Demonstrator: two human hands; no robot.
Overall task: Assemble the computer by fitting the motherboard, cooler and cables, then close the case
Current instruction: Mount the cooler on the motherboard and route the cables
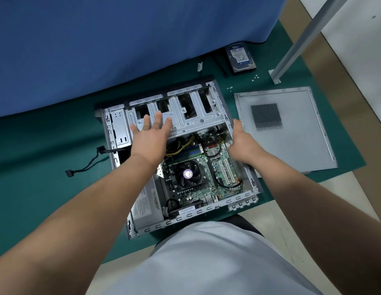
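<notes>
From the head view, we lean over the open case [238, 145] on the green counter [46, 156], motherboard [206, 173] and cooler [188, 174] seated inside. Our left hand [151, 139] lies flat, fingers spread, on the drive cage [185, 116]; our right hand [241, 143] holds the case's right wall. Loose cables [181, 147] could be pinched if the cage drops. The side panel [291, 128] waits just beside.

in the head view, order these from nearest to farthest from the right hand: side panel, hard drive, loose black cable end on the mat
From the right hand:
1. side panel, just to its right
2. hard drive, far side of the mat
3. black cable end, far left, beyond the case
</notes>
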